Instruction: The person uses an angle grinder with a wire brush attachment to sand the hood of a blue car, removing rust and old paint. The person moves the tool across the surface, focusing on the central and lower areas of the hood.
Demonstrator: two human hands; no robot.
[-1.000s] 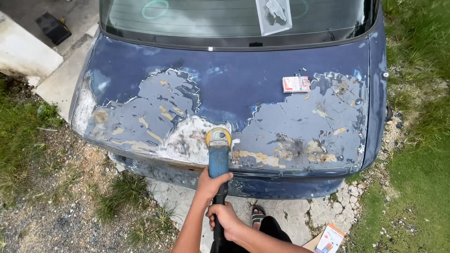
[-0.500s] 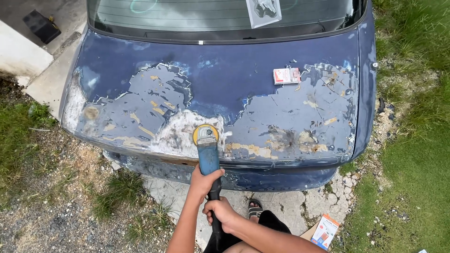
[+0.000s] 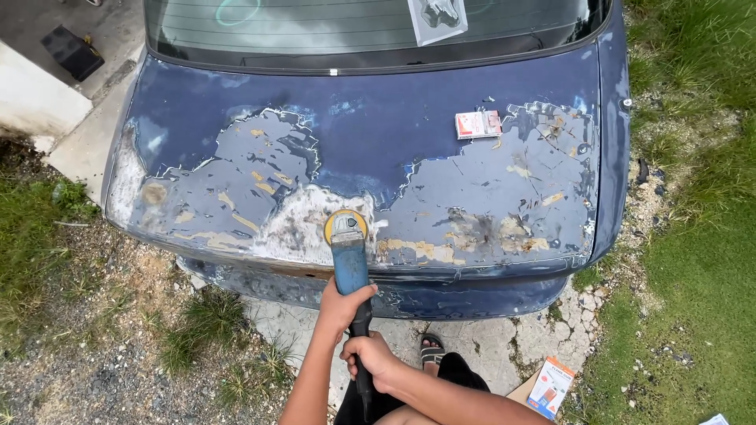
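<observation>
I judged the step as sanding: my left hand [image 3: 343,303] and right hand [image 3: 370,358] were both clenched around the blue-bodied angle grinder [image 3: 350,260], its disc on the rear edge of the flaking dark-blue car boot lid [image 3: 378,126]. Next, steady sideways sweeps. Both forearms reached forward.

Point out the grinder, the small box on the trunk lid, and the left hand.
grinder [image 3: 350,256], head view, on its blue body.
small box [image 3: 477,124], head view, on its top face.
left hand [image 3: 341,307], head view, on its back, gripping the grinder.
</observation>
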